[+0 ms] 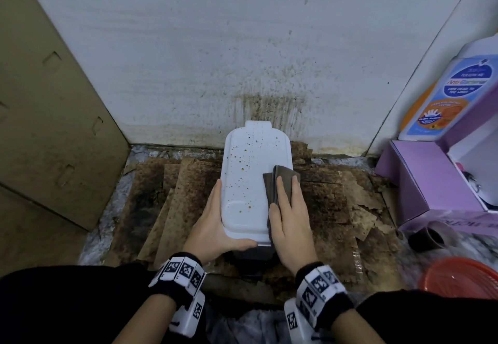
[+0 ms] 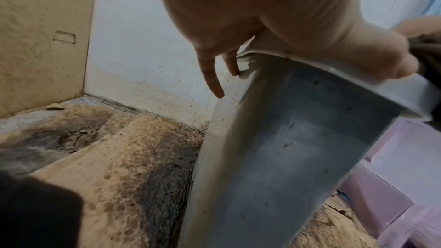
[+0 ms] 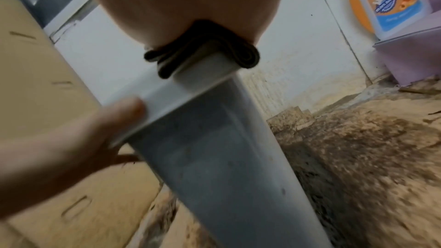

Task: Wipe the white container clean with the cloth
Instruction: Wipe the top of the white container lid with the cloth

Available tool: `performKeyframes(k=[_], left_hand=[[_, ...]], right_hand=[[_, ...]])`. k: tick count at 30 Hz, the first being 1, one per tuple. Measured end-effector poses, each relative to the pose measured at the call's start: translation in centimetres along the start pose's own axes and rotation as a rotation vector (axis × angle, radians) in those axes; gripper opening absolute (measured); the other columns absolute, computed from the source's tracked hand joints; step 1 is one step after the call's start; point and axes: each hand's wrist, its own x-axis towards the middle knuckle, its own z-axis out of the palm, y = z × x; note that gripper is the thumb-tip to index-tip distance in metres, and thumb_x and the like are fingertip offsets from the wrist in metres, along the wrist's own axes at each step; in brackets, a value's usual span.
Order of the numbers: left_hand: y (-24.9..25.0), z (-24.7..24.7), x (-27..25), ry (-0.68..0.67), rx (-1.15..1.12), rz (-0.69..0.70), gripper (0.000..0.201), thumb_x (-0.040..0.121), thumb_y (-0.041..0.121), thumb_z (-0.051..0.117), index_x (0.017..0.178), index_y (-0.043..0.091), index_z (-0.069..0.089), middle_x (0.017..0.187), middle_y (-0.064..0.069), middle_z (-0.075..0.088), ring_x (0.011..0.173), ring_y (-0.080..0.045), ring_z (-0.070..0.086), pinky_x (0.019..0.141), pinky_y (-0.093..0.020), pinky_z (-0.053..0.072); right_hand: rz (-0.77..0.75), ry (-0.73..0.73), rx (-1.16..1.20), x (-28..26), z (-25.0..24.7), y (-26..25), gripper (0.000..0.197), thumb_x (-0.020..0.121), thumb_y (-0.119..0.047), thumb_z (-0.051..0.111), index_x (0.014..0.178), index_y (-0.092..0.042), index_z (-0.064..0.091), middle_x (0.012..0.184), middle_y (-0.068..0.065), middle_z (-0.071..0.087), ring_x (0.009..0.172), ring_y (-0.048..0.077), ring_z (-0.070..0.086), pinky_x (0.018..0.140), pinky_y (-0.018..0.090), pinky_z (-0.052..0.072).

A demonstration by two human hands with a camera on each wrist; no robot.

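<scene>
Left hand (image 1: 215,225) grips the near left corner of the white container (image 1: 252,179): your thumb lies along the near rim and your fingers run up the left side, curled round the edge. Right hand (image 1: 289,219) lies flat, fingers straight and close together, pressing the folded brown cloth (image 1: 280,181) onto the right edge of the top face. In the right wrist view the cloth (image 3: 203,52) wraps over that rim.

The container stands upright on stained, torn cardboard (image 1: 336,195), close to the spattered wall (image 1: 242,47). Its top carries many brown spots, mostly on the left and far parts; wiping has, by appearance, barely begun.

Risks from this position:

1. Tipping. The container is tall and narrow, and the cardboard under it is uneven. A sideways stroke pushed from the right edge could rock it toward your left hand. Keep that grip firm.
2. Smearing. The spots may spread rather than lift if 1 cloth face is reused. Refold as needed.
3. Recontamination. Letting the cloth trail onto the dirty cardboard or wall would carry grime back.
4. Side walls. The left wrist view shows specks on the container (image 2: 286,139) side; a top-only wipe would leave them.

Farther right stand a purple box (image 1: 431,181) and a bottle (image 1: 442,95), near enough for a wide stroke to knock.
</scene>
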Motion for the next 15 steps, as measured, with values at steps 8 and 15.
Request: performKeyframes(k=[8,15], left_hand=[[-0.3,0.2,0.3,0.012,-0.040,0.001,0.151,0.043,0.062,0.098,0.159,0.044,0.003,0.162,0.019,0.026,0.146,-0.009,0.037,0.110,-0.048,0.045],[0.0,-0.1,0.1,-0.030,-0.025,-0.004,0.153,0.047,0.062,0.096,0.156,0.049,-0.011,0.166,0.025,0.006,0.152,-0.003,0.020,0.118,-0.047,0.035]], right_hand=[[-0.011,0.104,-0.286,-2.1,1.0,-0.9,0.056,0.104,-0.032,0.025,0.158,-0.015,0.019,0.164,0.018,0.008,0.153,0.027,0.011,0.122,0.045,0.019],[-0.001,-0.079,-0.312,2.8,-0.9,-1.3,0.060,0.104,-0.033,0.023,0.159,-0.014,0.008,0.165,0.021,-0.006,0.153,0.032,-0.001,0.123,0.046,0.015]])
